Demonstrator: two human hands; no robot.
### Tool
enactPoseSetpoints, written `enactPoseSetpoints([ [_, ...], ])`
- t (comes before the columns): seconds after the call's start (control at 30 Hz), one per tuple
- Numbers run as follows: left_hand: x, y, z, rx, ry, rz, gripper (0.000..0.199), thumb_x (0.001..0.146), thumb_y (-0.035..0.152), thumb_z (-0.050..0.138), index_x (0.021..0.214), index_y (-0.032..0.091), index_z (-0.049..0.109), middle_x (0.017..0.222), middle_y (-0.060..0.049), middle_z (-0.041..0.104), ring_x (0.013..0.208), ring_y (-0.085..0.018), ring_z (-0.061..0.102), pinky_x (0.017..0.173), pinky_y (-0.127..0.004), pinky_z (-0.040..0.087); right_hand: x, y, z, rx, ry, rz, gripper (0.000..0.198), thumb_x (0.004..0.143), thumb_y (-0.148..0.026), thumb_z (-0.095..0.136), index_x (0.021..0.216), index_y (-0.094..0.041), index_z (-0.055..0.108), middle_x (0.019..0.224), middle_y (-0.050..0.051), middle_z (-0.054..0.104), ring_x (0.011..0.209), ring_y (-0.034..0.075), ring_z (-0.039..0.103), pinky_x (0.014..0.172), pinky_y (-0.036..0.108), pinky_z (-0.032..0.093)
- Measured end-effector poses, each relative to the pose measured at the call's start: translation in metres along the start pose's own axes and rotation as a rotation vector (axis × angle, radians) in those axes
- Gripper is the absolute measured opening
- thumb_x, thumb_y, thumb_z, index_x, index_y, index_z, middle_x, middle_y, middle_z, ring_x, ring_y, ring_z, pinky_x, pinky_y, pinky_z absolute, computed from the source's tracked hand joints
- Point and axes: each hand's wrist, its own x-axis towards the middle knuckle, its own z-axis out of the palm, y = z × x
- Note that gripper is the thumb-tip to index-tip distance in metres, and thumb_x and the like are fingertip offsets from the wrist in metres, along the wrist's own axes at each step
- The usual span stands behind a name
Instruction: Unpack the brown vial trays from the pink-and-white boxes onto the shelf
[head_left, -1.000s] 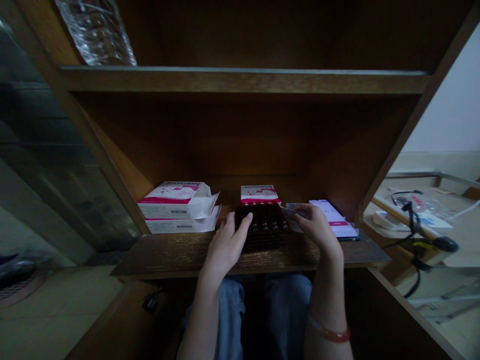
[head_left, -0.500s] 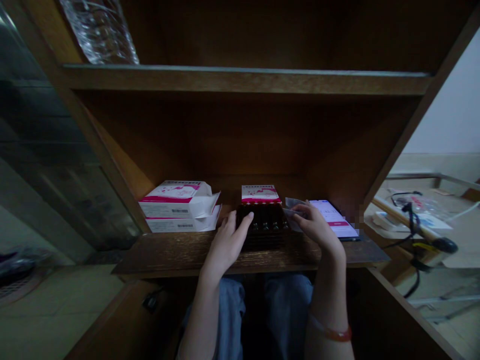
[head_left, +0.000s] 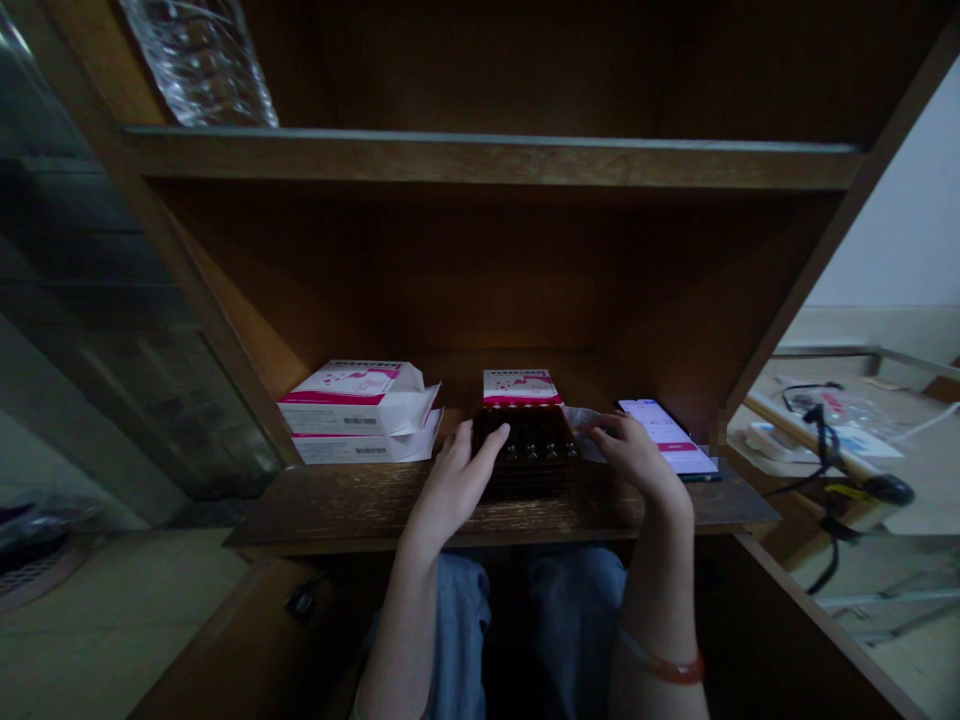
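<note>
Between the spread left hand (head_left: pixel 452 487), touching it, and right hand (head_left: pixel 636 452), pinching a thin sheet (head_left: pixel 582 419), sits the vial-tray stack (head_left: pixel 534 447).

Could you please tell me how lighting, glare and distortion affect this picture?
Head view: dim, with the lower compartment in shadow; head view: the dark tray nearly merges with its surroundings, apart from small glints; head view: bright highlights streak the clear plastic bottle, and the phone screen glows; head view: the cabinet sides slant outward, perhaps from wide-angle distortion.
</note>
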Motion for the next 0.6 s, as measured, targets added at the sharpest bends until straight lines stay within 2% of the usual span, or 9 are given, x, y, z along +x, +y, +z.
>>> enactPoseSetpoints([
  [0.13,0.004,0.002,0.000,-0.047,0.080,-0.039,0.065,0.083,0.059,0.052,0.132,0.017,0.048,0.146,-0.015,0.042,0.140,-0.027,0.034,0.117,-0.041,0.019,0.000,-0.014,-0.005,0.011,0.001,-0.026,0.016,0.074,-0.037,0.063,0.074,-0.022,0.069,0.084,0.006,0.069,0.093,0.028,0.061,0.083,0.039,0.046],
  [0.2,0.011,0.005,0.000,-0.102,0.111,-0.055,0.070,0.084,0.060,0.049,0.137,0.016,0.043,0.150,-0.016,0.037,0.140,-0.026,0.034,0.117,-0.040,0.020,0.001,-0.024,-0.005,0.038,-0.017,-0.042,0.023,0.078,-0.043,0.059,0.084,-0.022,0.068,0.092,0.007,0.070,0.094,0.026,0.062,0.084,0.038,0.046],
  [0.33,0.037,0.012,0.005,-0.218,0.039,-0.059,0.064,0.086,0.061,0.041,0.132,0.019,0.052,0.143,-0.011,0.051,0.132,-0.024,0.047,0.109,-0.036,0.035,0.011,-0.043,0.006,0.047,-0.117,-0.008,0.041,0.084,-0.053,0.051,0.104,-0.020,0.064,0.110,0.009,0.068,0.105,0.025,0.062,0.091,0.036,0.045],
  [0.4,0.052,0.015,0.009,-0.233,-0.008,-0.061,0.063,0.083,0.063,0.045,0.127,0.019,0.057,0.140,-0.011,0.055,0.130,-0.026,0.050,0.107,-0.036,0.038,0.020,-0.047,0.014,-0.013,-0.159,0.028,0.047,0.085,-0.057,0.049,0.108,-0.019,0.063,0.116,0.012,0.067,0.108,0.025,0.062,0.093,0.037,0.045],
  [0.5,0.068,0.018,0.013,-0.199,-0.028,-0.090,0.069,0.074,0.063,0.060,0.125,0.016,0.060,0.144,-0.014,0.051,0.138,-0.032,0.040,0.112,-0.040,0.031,0.034,-0.045,0.025,-0.084,-0.202,0.065,0.049,0.084,-0.060,0.049,0.097,-0.017,0.067,0.105,0.015,0.071,0.102,0.030,0.064,0.088,0.040,0.047],
  [0.6,0.077,0.017,0.012,-0.164,-0.075,-0.102,0.059,0.067,0.056,0.070,0.110,0.016,0.070,0.132,-0.014,0.062,0.134,-0.033,0.045,0.110,-0.035,0.033,0.046,-0.038,0.033,-0.136,-0.245,0.094,0.046,0.081,-0.061,0.054,0.078,-0.018,0.068,0.082,0.014,0.073,0.091,0.034,0.067,0.079,0.042,0.049],
])
